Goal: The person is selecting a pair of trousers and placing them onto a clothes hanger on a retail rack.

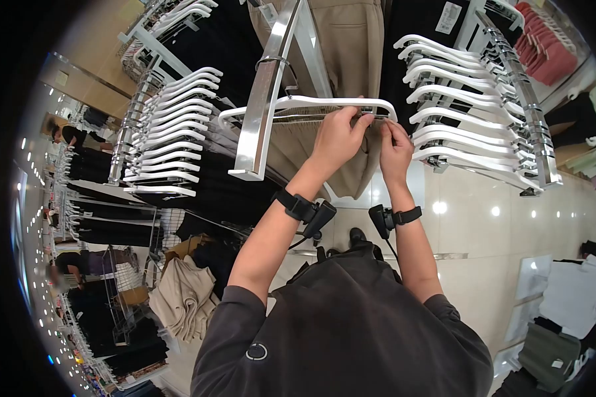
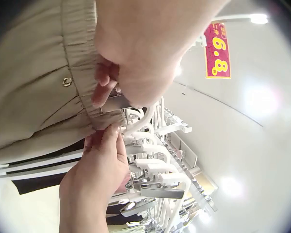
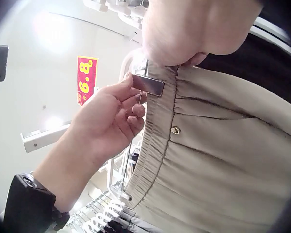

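Clothing shop, aisle between racks.

Beige trousers (image 1: 351,169) hang from a white hanger (image 1: 291,102), hooked over a chrome rack arm (image 1: 266,92) at chest height in front of the person. Both hands are raised to the hanger's right end.

Left hand (image 1: 338,137): grip narrowed to a pinch, thumb and forefinger on the metal hanger clip (image 3: 148,84). Other fingers are curled in behind it. The clip sits at the top edge of the elastic waistband.

Right hand (image 1: 395,151): grip closed, fingertips pinching the gathered waistband just beside the clip. From the left wrist view its fingers (image 2: 108,141) press the cloth from below. The two hands are nearly touching.

A small snap stud (image 3: 175,130) shows on the trousers below the waistband.

Around: rows of empty white hangers (image 1: 172,135) on the rack to the left, more on the right. Red price sign (image 2: 217,48) overhead. Pale glossy floor (image 1: 496,245) below.
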`<state>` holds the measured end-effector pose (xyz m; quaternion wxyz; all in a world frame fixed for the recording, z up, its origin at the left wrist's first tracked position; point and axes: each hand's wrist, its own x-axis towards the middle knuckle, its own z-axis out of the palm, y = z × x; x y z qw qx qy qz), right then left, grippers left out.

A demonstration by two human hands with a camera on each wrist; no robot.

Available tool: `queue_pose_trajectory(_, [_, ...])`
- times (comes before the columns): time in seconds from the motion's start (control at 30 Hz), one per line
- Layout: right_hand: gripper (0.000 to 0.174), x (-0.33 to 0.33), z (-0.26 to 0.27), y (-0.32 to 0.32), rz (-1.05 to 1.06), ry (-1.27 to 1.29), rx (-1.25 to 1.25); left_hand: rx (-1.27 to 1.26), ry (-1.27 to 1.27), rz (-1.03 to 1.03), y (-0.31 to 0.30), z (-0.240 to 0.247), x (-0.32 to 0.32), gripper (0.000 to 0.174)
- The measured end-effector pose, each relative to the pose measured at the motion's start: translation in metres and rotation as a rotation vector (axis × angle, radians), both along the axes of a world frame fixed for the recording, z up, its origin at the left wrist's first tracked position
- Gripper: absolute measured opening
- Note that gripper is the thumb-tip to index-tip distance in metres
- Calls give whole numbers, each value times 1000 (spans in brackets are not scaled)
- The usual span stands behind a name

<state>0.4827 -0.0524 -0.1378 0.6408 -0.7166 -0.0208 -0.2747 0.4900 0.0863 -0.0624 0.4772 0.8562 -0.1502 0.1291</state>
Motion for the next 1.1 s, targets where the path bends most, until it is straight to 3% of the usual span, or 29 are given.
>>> queue_pose_trajectory(0.17, [29,-14,-1,2,72,90,57,188,-123,63,11,9,-17,26])
queue_pose_trajectory(0.3, [41,-26,-12,-1,15,84,-46,57,-247,154,51,15,-51,27])
queue_pose_trajectory(0.37, [46,-32,-18,-3,-15,116,-98,-202,-97,256,85,8,-58,23])
queue_pose_trajectory(0.4, [47,-34,-22,-3,4,138,-84,-117,-42,372,108,6,-59,25])
queue_pose_trajectory(0.43, [47,-37,-27,-5,21,162,-69,-15,-260,376,141,-7,-53,27])
queue_pose_trajectory(0.47, [48,-39,-32,-7,40,188,-57,-151,-282,313,152,6,-62,28])
queue_pose_trajectory(0.57, [43,-40,-46,-7,11,188,-56,-280,-171,491,181,16,-63,27])
queue_pose_trajectory(0.67, [37,-41,-43,-9,-58,189,-133,-207,-129,537,204,13,-67,30])
queue_pose_trajectory(0.77, [33,-38,-45,-11,-82,154,-196,-330,-163,554,228,-9,-58,34])
queue_pose_trajectory(0.83, [34,-39,-35,-4,-70,107,-205,-268,-145,580,235,-15,-54,38])
queue_pose_trajectory(0.97, [44,-27,-19,-2,-21,96,-52,-95,-207,640,221,-7,-61,21])
queue_pose_trajectory(1.0, [45,-19,-25,-5,21,106,42,-105,-184,605,205,-3,-66,16])
queue_pose_trajectory(1.03, [46,-13,-28,-7,67,114,138,-130,-208,443,188,-7,-67,14])
queue_pose_trajectory(1.07, [41,-10,-27,-6,109,92,225,6,-240,277,163,5,-73,14])
queue_pose_trajectory(1.1, [40,-7,-26,-6,110,95,231,-137,-119,147,139,-6,-72,18])
